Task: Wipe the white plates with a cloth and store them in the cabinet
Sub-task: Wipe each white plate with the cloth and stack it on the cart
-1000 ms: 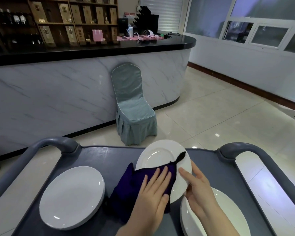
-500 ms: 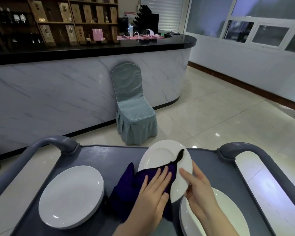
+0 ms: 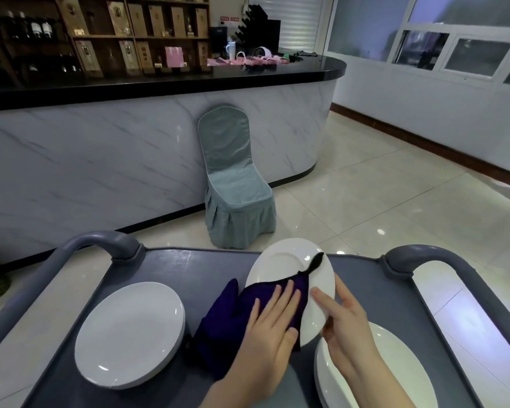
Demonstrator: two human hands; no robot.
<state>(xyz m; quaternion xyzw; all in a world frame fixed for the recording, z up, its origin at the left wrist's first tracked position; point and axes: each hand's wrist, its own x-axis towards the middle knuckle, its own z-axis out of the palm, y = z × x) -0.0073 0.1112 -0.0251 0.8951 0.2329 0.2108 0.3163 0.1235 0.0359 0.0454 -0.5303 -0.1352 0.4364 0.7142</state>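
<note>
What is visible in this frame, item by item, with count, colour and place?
tilted round white plate: one, white, cart's middle
round white plates on the left: stack, number unclear, white, cart's left side
round white plates on the right: number unclear, white, cart's near right corner
dark purple cloth: one, purple, over the tilted plate's lower face
grey plastic cart: one, grey, foreground
fabric-covered chair: one, grey-blue, against the counter
marble-fronted counter: one, white with black top, background
wooden shelves: one unit, brown, behind the counter
left hand: one, flat on the cloth
right hand: one, grips the tilted plate's rim
</note>
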